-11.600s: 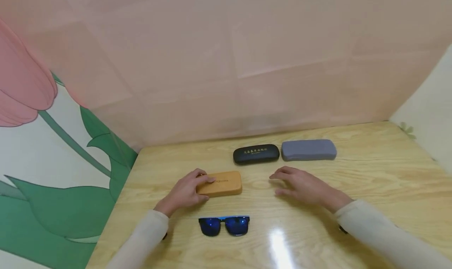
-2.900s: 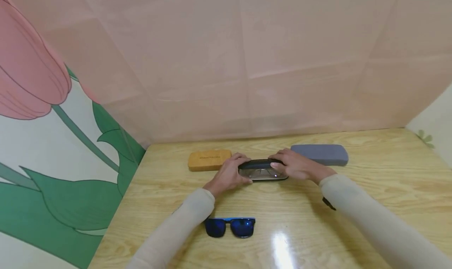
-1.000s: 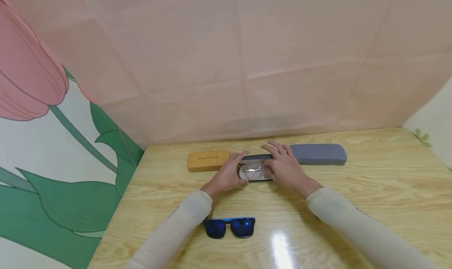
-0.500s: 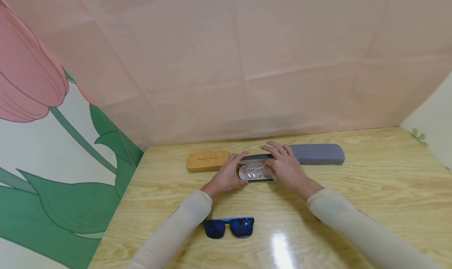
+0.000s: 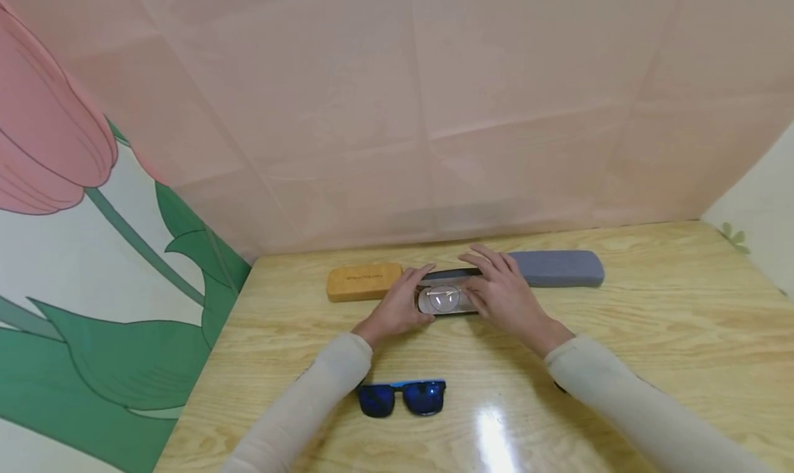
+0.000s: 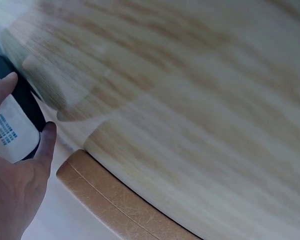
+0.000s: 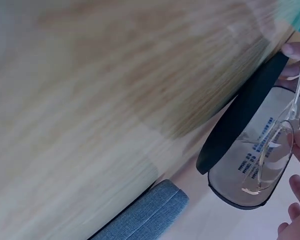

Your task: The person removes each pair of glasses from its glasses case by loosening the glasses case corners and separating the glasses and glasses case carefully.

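A black glasses case (image 5: 455, 275) stands open between both hands in the head view, its pale lining facing up. My left hand (image 5: 397, 304) grips the case's left end, thumb on the near edge and fingers at the far side. Thin clear-framed eyeglasses (image 5: 445, 298) are at the case's opening. With thumb and forefinger, my right hand (image 5: 505, 299) pinches their right side, its other fingers raised. In the right wrist view the eyeglasses (image 7: 294, 106) are tilted up over the case's lining (image 7: 225, 182), which bears blue print. Part of the case is hidden behind the right hand.
An orange glasses case (image 5: 364, 282) lies left of the black one, a blue-grey glasses case (image 5: 558, 268) to its right. Sunglasses with blue lenses (image 5: 402, 398) lie nearer on the wooden table (image 5: 651, 335). A pink cloth (image 5: 434, 114) hangs behind.
The orange case has moved back and left. The black case was opened. My right hand went from its lid to the eyeglasses, whose lenses have since tilted. My left hand has stayed on the case.
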A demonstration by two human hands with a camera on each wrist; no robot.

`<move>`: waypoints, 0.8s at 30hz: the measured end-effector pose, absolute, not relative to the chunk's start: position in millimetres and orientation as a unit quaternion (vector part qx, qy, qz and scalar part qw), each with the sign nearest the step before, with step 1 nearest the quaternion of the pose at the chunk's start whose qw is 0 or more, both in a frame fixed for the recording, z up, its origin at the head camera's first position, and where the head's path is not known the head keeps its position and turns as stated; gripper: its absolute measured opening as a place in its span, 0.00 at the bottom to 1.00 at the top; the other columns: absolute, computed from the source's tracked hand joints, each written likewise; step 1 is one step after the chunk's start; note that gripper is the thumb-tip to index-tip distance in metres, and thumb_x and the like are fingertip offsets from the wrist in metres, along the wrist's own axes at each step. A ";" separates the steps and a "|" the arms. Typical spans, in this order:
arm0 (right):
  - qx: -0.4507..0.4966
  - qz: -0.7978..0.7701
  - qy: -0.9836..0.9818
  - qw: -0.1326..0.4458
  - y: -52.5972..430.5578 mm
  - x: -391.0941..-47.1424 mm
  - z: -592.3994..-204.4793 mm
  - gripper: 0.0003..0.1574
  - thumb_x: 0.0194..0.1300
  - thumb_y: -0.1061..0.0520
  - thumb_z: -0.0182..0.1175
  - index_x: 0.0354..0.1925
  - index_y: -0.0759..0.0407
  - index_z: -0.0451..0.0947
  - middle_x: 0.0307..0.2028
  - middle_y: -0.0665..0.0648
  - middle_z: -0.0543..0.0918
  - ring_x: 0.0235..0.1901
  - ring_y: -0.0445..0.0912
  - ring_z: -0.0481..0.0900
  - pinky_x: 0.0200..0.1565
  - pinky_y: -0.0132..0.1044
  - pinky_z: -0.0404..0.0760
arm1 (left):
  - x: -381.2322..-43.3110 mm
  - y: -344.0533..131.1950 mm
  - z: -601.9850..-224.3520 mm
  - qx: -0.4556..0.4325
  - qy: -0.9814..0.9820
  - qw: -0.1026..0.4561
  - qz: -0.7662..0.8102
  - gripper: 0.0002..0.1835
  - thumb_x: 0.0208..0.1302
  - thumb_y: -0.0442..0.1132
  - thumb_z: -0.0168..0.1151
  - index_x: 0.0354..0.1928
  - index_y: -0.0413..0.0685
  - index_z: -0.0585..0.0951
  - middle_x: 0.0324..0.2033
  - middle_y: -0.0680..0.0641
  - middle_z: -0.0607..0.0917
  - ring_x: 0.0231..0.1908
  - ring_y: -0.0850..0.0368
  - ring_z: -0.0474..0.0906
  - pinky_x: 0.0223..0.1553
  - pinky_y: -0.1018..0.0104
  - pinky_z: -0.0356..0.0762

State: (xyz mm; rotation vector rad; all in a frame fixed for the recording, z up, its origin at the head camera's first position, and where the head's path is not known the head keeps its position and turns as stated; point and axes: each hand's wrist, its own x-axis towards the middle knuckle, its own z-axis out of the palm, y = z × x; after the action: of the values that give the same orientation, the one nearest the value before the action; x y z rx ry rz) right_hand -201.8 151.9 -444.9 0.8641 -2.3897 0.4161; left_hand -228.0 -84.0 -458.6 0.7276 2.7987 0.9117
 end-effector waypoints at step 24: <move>0.364 0.146 -0.888 0.238 148.1 -170.2 -449.2 0.04 0.57 0.55 0.72 0.29 0.49 0.85 0.46 0.53 0.85 0.56 0.54 0.78 0.58 0.53 0.72 | -231.4 -83.5 -457.7 0.235 0.928 0.058 0.283 0.55 0.50 0.40 0.80 0.77 0.63 0.56 0.65 0.47 0.71 0.60 0.50 0.73 0.60 0.56 0.78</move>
State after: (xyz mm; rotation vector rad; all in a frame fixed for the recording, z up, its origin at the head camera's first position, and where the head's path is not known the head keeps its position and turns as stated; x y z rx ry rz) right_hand -170.2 148.1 -449.2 0.9979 -2.4340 0.4012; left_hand -231.4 -83.5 -457.7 0.7116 2.8123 0.8563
